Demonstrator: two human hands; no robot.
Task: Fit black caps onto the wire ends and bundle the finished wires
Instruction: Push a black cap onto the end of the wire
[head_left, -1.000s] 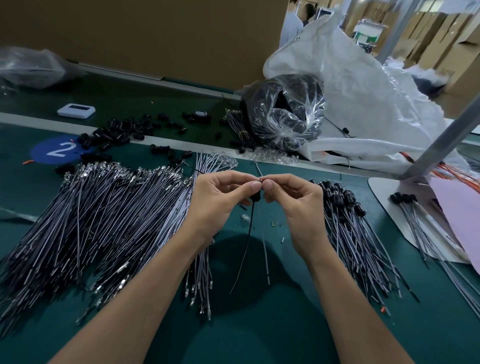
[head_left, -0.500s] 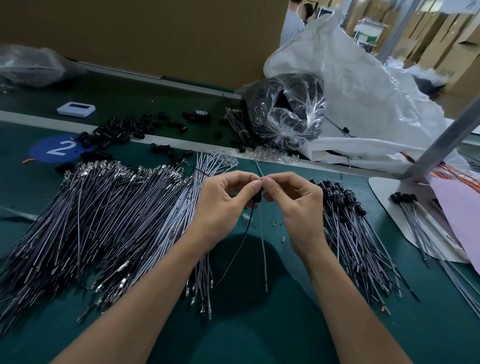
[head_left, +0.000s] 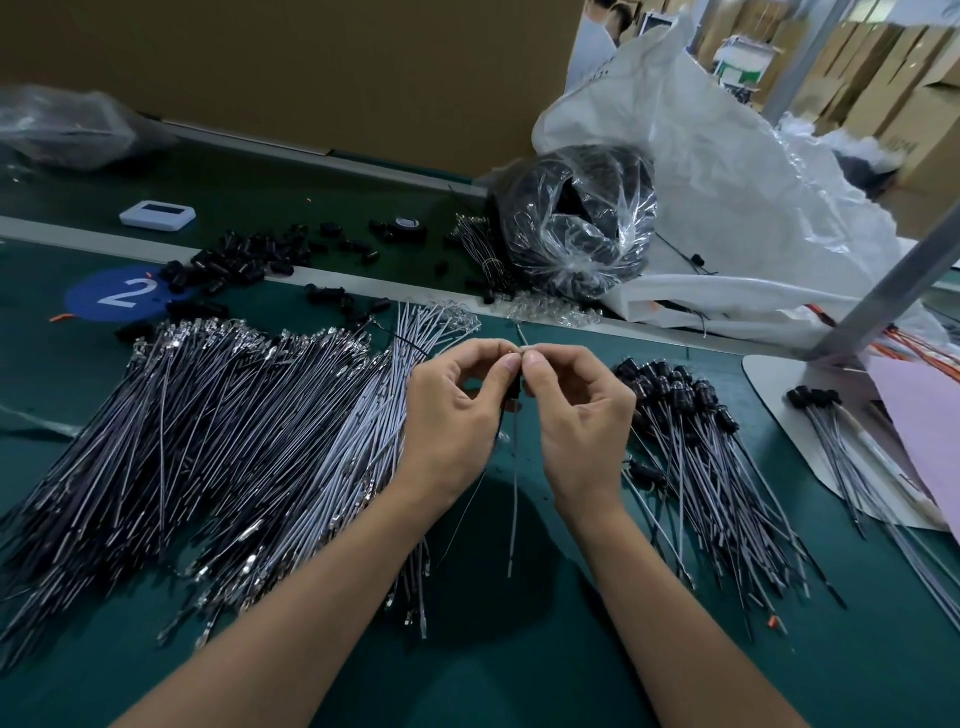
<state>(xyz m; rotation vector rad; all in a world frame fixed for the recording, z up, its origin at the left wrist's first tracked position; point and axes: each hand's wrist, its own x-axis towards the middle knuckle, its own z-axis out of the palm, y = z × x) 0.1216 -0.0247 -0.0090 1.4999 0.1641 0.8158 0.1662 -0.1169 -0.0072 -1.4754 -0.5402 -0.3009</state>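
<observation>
My left hand (head_left: 452, 415) and my right hand (head_left: 576, 410) meet fingertip to fingertip above the green table. Between them they pinch the top end of a thin grey wire (head_left: 514, 499) with a small black cap (head_left: 514, 389) just under the fingertips. The wire hangs straight down toward me. A big pile of uncapped grey wires (head_left: 208, 431) lies to the left. Capped wires (head_left: 717, 467) lie in a fan to the right. Loose black caps (head_left: 244, 260) are scattered at the back left.
A clear bag of black parts (head_left: 576, 218) and a large white sack (head_left: 727, 171) stand behind. A white tray (head_left: 779, 395) with more capped wires and a pink sheet (head_left: 930, 410) lies at the right. A metal post (head_left: 893, 291) slants up there. A small white device (head_left: 156, 214) sits back left.
Both hands stay together at the wire's top end. The hanging wire has swung from slanting left to nearly straight down, and the black cap sits lower beneath the fingertips.
</observation>
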